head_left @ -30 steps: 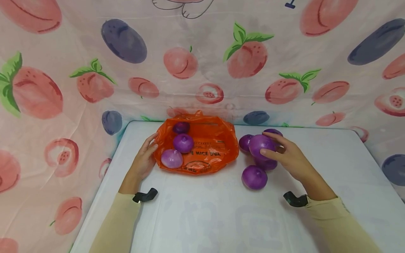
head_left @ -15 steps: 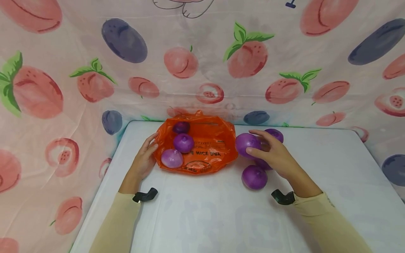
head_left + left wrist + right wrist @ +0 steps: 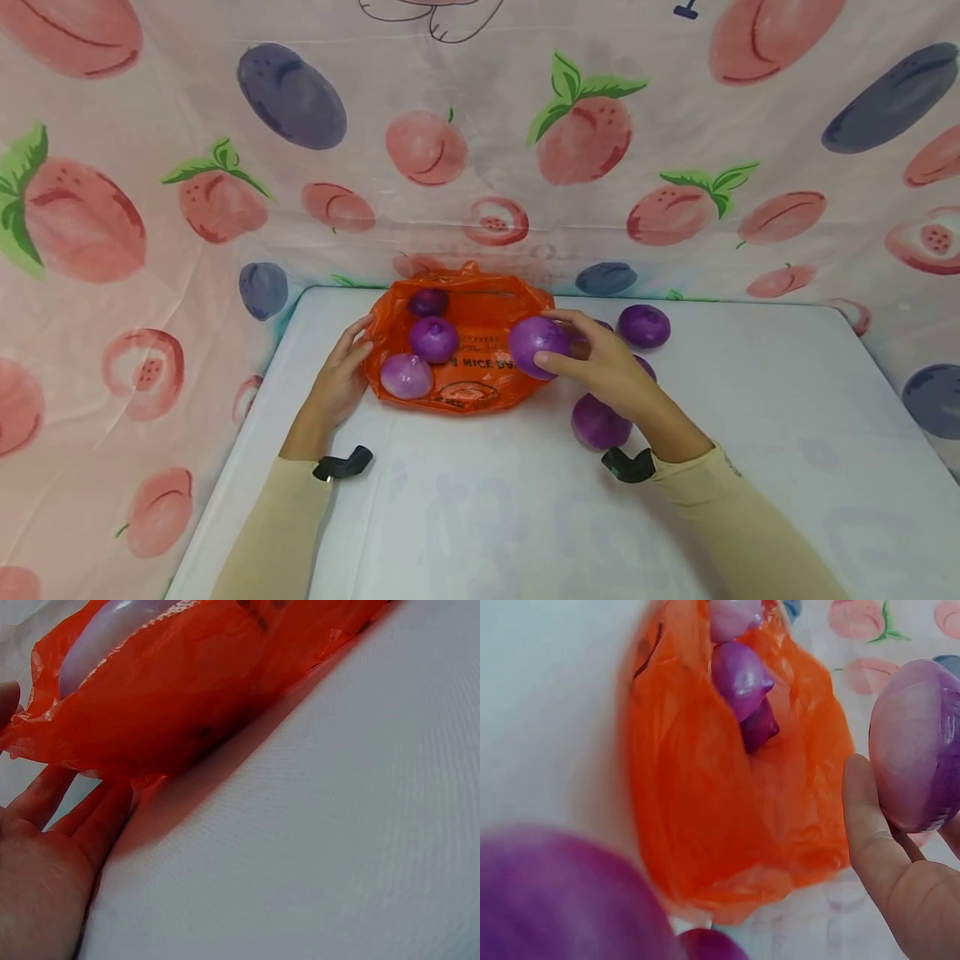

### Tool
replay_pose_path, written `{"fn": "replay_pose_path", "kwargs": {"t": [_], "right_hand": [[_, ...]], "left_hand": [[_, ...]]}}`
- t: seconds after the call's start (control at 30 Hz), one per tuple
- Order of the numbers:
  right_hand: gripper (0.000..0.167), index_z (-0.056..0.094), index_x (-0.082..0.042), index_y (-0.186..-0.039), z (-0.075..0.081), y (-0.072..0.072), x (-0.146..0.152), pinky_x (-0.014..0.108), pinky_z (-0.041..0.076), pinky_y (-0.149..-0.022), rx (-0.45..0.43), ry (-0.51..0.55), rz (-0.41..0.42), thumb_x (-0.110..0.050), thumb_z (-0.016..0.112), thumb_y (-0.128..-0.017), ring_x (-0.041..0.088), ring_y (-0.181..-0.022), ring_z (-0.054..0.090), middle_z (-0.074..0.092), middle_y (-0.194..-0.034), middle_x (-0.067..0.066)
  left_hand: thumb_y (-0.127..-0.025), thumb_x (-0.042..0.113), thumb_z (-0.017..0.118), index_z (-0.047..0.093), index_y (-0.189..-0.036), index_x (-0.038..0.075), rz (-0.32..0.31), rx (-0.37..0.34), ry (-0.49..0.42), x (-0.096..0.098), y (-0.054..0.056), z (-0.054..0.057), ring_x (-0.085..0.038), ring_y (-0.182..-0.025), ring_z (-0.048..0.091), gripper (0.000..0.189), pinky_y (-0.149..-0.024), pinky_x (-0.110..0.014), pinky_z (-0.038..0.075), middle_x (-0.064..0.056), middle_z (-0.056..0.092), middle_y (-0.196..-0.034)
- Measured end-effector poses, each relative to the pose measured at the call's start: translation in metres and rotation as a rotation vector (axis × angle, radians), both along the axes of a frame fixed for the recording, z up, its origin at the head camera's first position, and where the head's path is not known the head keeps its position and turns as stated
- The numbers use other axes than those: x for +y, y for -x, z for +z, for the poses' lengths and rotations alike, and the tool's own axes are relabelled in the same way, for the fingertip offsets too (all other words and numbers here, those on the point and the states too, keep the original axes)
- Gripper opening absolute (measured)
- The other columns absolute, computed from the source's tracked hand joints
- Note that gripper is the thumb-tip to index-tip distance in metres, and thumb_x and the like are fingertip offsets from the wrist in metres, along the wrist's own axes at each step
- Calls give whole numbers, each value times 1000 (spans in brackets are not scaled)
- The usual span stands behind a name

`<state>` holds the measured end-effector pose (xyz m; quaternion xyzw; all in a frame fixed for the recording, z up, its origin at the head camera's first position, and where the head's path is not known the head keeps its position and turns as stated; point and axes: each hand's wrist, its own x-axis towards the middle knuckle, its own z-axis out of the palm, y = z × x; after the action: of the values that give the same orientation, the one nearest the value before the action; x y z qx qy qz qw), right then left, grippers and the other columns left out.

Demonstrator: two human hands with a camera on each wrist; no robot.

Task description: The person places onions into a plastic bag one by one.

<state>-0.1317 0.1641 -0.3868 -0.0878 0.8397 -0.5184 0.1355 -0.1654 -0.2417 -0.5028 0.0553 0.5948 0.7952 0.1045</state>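
My right hand (image 3: 611, 371) holds a large red onion (image 3: 534, 343) between thumb and fingers, over the right part of an orange plastic bag (image 3: 483, 317). In the right wrist view the held onion (image 3: 911, 746) shows a pale side and a purple side. The bag lies with its mouth spread, dark print showing inside. Along its left side sit a dark onion (image 3: 428, 302), a purple onion (image 3: 433, 339) and a paler onion (image 3: 406, 377). My left hand (image 3: 336, 387) holds the bag's left rim, fingers beneath the plastic in the left wrist view.
Right of the bag, more red onions lie on the white table (image 3: 465, 508): a front onion (image 3: 600, 421), a back onion (image 3: 643, 326), and others partly hidden by the right hand. A fruit-print cloth (image 3: 495, 125) hangs behind the table.
My right hand has carried the held onion leftward from above the onion group to over the bag's right side. My left hand stays at the bag's left rim.
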Motion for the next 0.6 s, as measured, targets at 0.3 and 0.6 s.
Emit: {"fn": "replay_pose_path", "kwargs": {"t": [0.3, 0.6], "right_hand": [[70, 49, -35, -146, 1, 6, -25, 53, 53, -104, -30, 56, 10, -53, 78, -86, 33, -132, 57, 50, -151, 0], [69, 48, -38, -146, -1, 12, -47, 51, 54, -104, -65, 62, 10, -55, 78, -85, 32, -133, 56, 49, -150, 2]], "left_hand": [[-110, 24, 44, 32, -159, 27, 1, -6, 23, 0, 1, 1, -18, -150, 30, 51, -108, -16, 44, 0, 26, -165], [-110, 24, 44, 32, -159, 26, -1, 0, 14, 0, 0, 1, -18, -148, 31, 51, -108, -15, 44, 0, 28, -163]]}}
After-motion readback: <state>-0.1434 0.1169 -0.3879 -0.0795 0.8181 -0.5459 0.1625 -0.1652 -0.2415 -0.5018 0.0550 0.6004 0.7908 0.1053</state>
